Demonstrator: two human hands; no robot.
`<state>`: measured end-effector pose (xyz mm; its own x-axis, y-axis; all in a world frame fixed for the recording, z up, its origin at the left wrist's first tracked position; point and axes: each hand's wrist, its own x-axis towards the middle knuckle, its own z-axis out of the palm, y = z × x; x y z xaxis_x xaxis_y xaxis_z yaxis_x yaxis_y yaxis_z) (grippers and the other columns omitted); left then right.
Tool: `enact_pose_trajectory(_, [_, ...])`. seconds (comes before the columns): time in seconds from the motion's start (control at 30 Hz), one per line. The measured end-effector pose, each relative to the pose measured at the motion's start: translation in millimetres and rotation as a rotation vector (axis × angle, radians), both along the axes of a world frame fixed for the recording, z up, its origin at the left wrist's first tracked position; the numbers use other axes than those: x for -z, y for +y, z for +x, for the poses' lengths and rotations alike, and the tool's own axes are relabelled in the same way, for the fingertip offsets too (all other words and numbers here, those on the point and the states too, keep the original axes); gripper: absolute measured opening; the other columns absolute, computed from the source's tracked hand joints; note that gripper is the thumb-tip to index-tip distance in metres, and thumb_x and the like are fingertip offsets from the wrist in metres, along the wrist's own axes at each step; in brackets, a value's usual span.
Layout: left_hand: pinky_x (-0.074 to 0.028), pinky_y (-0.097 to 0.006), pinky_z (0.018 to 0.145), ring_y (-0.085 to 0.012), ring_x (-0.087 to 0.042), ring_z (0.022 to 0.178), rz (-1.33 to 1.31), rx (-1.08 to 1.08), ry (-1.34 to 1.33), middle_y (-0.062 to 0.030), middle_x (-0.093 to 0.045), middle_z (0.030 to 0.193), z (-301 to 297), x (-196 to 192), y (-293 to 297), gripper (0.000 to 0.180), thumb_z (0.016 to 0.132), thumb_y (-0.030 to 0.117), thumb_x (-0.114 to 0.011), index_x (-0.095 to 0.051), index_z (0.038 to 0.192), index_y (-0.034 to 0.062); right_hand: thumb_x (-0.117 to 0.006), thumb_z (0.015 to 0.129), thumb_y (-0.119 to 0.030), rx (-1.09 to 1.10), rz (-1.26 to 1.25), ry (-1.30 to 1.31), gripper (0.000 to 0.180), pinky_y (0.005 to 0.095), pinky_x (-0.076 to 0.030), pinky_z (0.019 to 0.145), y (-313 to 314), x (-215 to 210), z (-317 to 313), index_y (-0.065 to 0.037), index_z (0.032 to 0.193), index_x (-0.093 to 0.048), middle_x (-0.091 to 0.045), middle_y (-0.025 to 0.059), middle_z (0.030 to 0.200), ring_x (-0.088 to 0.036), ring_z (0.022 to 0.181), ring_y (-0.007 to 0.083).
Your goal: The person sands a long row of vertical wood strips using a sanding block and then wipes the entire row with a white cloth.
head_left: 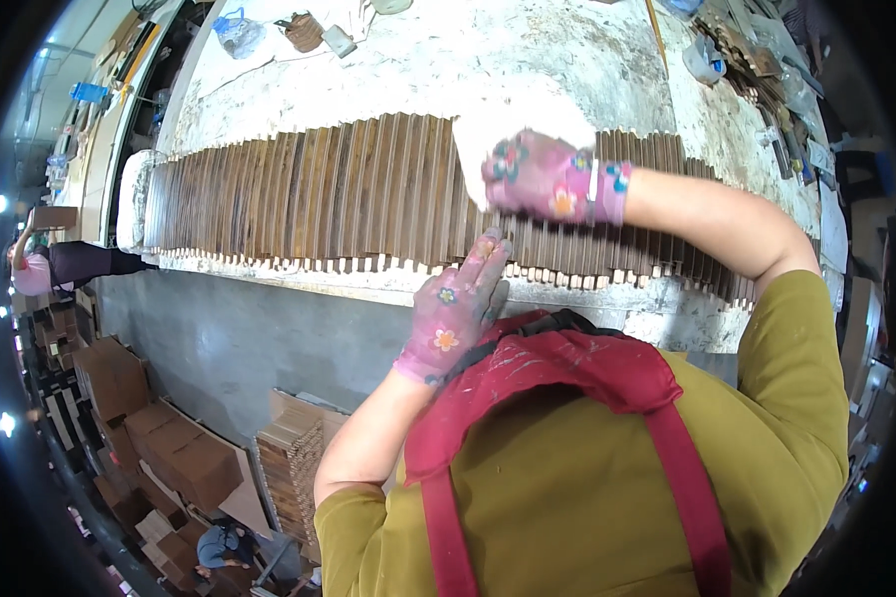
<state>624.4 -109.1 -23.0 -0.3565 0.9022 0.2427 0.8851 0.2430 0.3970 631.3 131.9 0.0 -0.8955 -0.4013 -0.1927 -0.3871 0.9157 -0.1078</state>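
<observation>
A long row of narrow brown wooden strips (314, 194) lies side by side across the worktable, their pale ends towards me. My right hand (556, 179), in a pink flowered glove, is closed on a white cloth (518, 111) resting over the strips right of the middle. The cloth covers part of the strips beneath it. My left hand (455, 310), in a matching glove, has its fingers stretched out flat, the tips touching the near ends of the strips just left of the cloth.
The worktable (567, 60) has a stained white surface. A clear plastic bag (237, 35) and a small brown pouch (302, 32) lie at its far left. Wood pieces (752, 80) pile up at the far right. Cardboard boxes (184, 453) stand on the floor; another person (60, 267) carries a box at left.
</observation>
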Motion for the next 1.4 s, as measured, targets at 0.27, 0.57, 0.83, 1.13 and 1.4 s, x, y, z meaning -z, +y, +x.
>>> enact_pose_trajectory(0.27, [-0.054, -0.034, 0.072, -0.0225, -0.065, 0.075, 0.012, -0.092, 0.076, -0.0096, -0.056, 0.137, -0.1, 4.2, -28.4, 0.055, 0.080, 0.019, -0.068, -0.055, 0.133, 0.0106, -0.051, 0.088, -0.005, 0.272, -0.272, 0.221, 0.030, 0.0376, -0.054, 0.084, 44.9, -55.1, -21.7, -0.012, 0.109, -0.071, -0.067, 0.0099, 0.098, -0.064, 0.090, 0.0237])
enact_pose_trajectory(0.57, [-0.055, -0.035, 0.072, -0.0236, -0.065, 0.075, -0.066, -0.103, -0.015, -0.0077, -0.053, 0.140, -5.7, 6.5, -36.3, 0.063, 0.074, 0.017, -0.069, -0.053, 0.136, 0.0169, -0.066, 0.077, -0.018, -0.035, 0.035, 0.166, 0.014, 0.0373, -0.051, 0.086, -18.3, -3.6, -23.6, -0.017, 0.091, -0.069, -0.062, 0.0022, 0.097, -0.063, 0.097, 0.0206])
enact_pose_trajectory(0.83, [-0.055, -0.033, 0.068, -0.0227, -0.066, 0.070, 0.013, -0.134, 0.088, -0.0076, -0.061, 0.129, -3.1, 13.4, -32.0, 0.048, 0.079, 0.020, -0.067, -0.060, 0.126, 0.0145, -0.067, 0.082, -0.019, -0.006, -0.067, 0.030, 0.020, 0.0391, -0.050, 0.084, -11.9, 3.5, -28.5, -0.020, 0.102, -0.066, -0.061, 0.0004, 0.105, -0.062, 0.099, 0.0208])
enact_pose_trajectory(1.13, [-0.055, -0.032, 0.068, -0.0223, -0.067, 0.073, 0.049, -0.134, 0.064, -0.0060, -0.061, 0.131, -5.3, 11.7, -31.9, 0.039, 0.085, 0.023, -0.065, -0.062, 0.123, 0.0134, -0.062, 0.086, -0.024, 0.255, -0.014, -0.010, 0.014, 0.0397, -0.049, 0.089, 15.0, -6.5, -64.8, -0.024, 0.099, -0.068, -0.062, 0.0028, 0.098, -0.062, 0.100, 0.0247])
enact_pose_trajectory(1.4, [-0.056, -0.034, 0.067, -0.0229, -0.068, 0.071, 0.020, -0.190, -0.004, -0.0077, -0.063, 0.129, -2.8, 18.5, -33.3, 0.035, 0.085, 0.022, -0.065, -0.065, 0.118, 0.0120, -0.061, 0.093, -0.032, -0.204, 0.044, 0.299, 0.017, 0.0295, -0.048, 0.092, 16.1, 19.4, -50.8, -0.023, 0.105, -0.068, -0.064, 0.0049, 0.110, -0.059, 0.107, 0.0164])
